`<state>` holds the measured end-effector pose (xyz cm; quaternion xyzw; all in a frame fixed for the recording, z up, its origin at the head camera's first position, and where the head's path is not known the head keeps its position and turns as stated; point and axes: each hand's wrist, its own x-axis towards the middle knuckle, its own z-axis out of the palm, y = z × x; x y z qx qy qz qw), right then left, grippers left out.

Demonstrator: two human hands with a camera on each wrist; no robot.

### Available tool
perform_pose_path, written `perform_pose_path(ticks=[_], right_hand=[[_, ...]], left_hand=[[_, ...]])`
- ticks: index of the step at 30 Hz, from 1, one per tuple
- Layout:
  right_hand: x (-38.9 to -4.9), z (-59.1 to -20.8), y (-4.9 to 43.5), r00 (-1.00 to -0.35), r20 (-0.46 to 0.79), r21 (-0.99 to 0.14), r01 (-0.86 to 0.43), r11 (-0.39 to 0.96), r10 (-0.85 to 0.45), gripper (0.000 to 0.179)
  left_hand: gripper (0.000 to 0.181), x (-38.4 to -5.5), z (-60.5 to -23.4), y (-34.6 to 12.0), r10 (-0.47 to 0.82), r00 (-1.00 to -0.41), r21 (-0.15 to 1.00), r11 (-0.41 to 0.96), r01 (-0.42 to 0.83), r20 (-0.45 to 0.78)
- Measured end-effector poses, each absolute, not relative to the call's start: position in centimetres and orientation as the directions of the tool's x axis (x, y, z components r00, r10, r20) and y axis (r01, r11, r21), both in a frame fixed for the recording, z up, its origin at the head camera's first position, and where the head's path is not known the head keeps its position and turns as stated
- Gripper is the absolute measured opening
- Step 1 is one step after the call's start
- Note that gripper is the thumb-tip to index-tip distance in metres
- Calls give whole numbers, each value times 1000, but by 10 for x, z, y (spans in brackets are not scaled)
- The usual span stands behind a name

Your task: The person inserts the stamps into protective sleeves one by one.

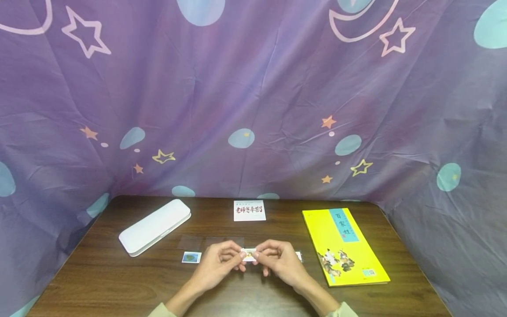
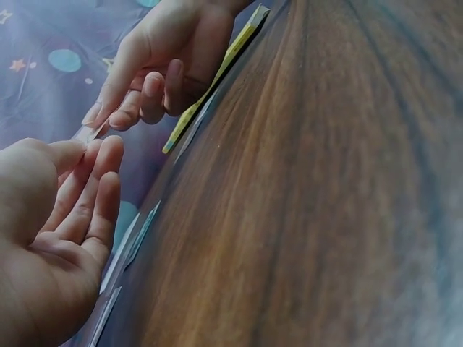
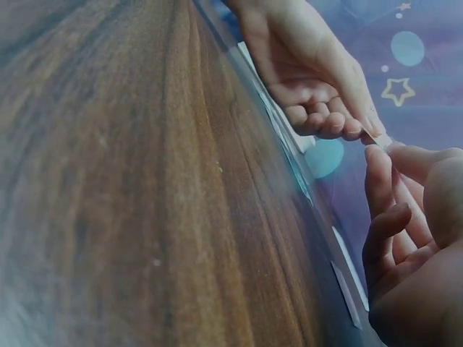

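A small white-edged stamp point(image 1: 249, 254) with a yellowish-brown picture is held up over the table by both hands. My left hand point(image 1: 217, 265) pinches its left end between thumb and forefinger. The right end is pinched the same way by my right hand point(image 1: 282, 263). In the left wrist view, the stamp point(image 2: 87, 133) shows nearly edge-on between the fingertips. A second stamp point(image 1: 192, 257), blue and green with a white border, lies on the table left of the left hand. Behind my right hand, another small piece point(image 1: 299, 256) is mostly hidden.
Faint clear plastic sleeves point(image 1: 190, 242) lie behind the left hand. A white case point(image 1: 155, 227) stands at the back left. The white card point(image 1: 249, 211) with red writing lies at the back centre, and a yellow book point(image 1: 356, 255) on the right. Purple cloth surrounds the brown table point(image 1: 119, 281).
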<state>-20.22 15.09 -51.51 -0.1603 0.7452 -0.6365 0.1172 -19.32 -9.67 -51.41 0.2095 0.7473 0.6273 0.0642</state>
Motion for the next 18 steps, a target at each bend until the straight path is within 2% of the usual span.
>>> perform_pose_path(ticks=[11, 18], right_hand=[[-204, -515, 152, -943, 30, -988, -78, 132, -331, 26], [-203, -515, 151, -936, 15, -991, -59, 117, -353, 30]], left_hand=[[24, -193, -515, -96, 397, -905, 974, 96, 205, 152], [22, -192, -517, -94, 393, -903, 971, 84, 223, 173]])
